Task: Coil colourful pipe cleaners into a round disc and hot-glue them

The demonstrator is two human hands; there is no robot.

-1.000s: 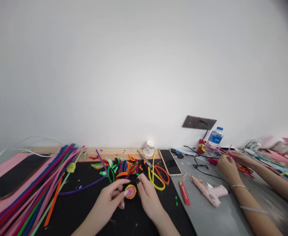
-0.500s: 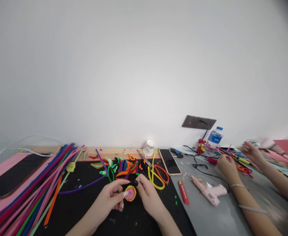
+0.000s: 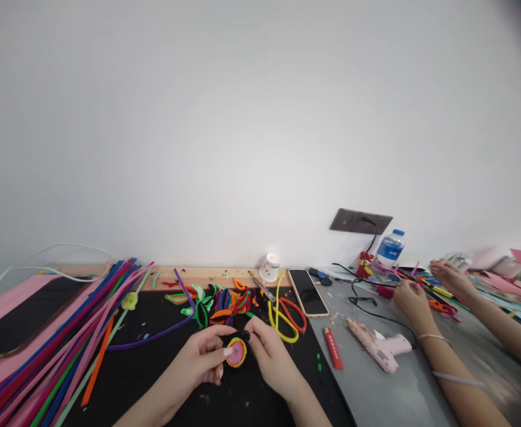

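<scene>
In the head view, my left hand [image 3: 200,359] pinches a round coiled disc [image 3: 235,354] of pipe cleaner between thumb and fingers. The disc has a pink centre ringed in red and yellow. At its upper right edge my right hand [image 3: 269,359] is closed on a small black fuzzy piece [image 3: 245,335], which looks like pipe cleaner. How far that piece runs round the disc is hard to see against the black mat [image 3: 153,379]. Just beyond my hands lies a pile of bent, coloured pipe-cleaner shapes [image 3: 231,305].
Long pipe cleaners [image 3: 78,332] are heaped at left. A paper cup [image 3: 269,268], scissors with yellow and red handles [image 3: 292,317], a phone [image 3: 307,293], a red box [image 3: 333,349] and a pink glue gun [image 3: 387,350] lie rightward. A co-worker's hands [image 3: 414,302] work at far right.
My hands and the disc have barely moved. The co-worker's farther hand has shifted slightly left.
</scene>
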